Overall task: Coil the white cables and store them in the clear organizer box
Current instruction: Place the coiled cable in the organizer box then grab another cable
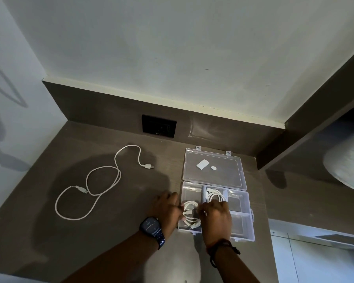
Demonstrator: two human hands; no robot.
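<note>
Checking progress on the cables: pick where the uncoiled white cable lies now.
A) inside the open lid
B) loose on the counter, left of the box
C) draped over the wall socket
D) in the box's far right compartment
B: the uncoiled white cable sprawls on the counter, apart from the organizer box to its right.

Colours only. Desk top (119, 237): dark grey-brown, faint grain, same tone on its raised back edge. Wall (172, 48): pale off-white, a few small dark specks. Socket plate (159, 126): black. Loose cable (102, 180) on the desk: white, silver-grey plugs. Organizer box (241, 219): clear, colourless plastic, lid (223, 176) likewise, with two small white stickers on it. Coiled cable (190, 213) between my fingers: white; second coil (216, 196) in the box: white. On my left wrist, watch (150, 226): black face, dark blue band. On my right wrist, cord bracelet (223, 247): black with reddish-brown.
</note>
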